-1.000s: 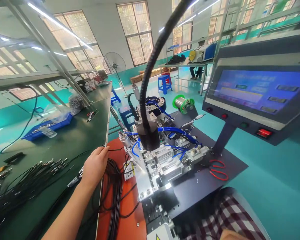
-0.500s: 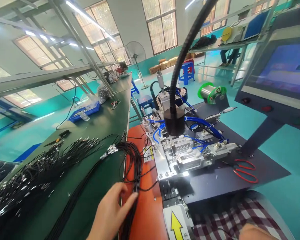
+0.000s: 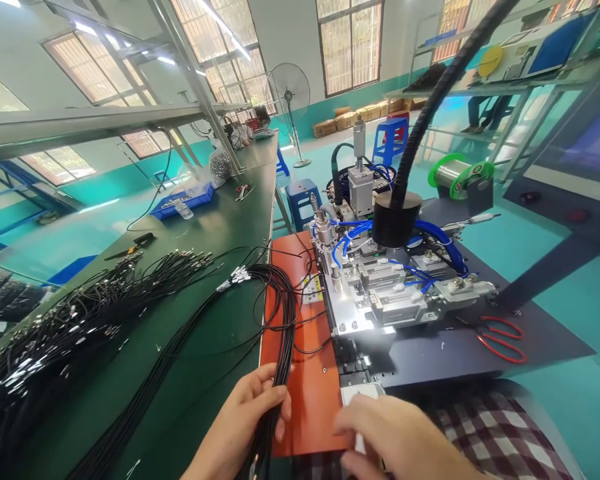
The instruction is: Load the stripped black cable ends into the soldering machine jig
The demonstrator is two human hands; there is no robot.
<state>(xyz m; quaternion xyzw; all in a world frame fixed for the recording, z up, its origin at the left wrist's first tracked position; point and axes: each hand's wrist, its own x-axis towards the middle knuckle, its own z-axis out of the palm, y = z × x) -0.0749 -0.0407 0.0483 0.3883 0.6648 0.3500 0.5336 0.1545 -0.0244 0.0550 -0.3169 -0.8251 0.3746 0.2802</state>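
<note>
Green bench point(image 3: 230, 230) bears a blue tray point(image 3: 200, 196); left hand point(image 3: 243, 427) clasps cables point(image 3: 281, 333), right hand point(image 3: 405, 437) loose.

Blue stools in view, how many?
2 sure: near stool on the floor between the green bench and the machine; far stool farther back. A blue shape at the bench's far side may be a third.

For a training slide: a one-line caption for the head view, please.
Left hand grips black cable bundle on orange mat; right hand hovers beside it.
</note>
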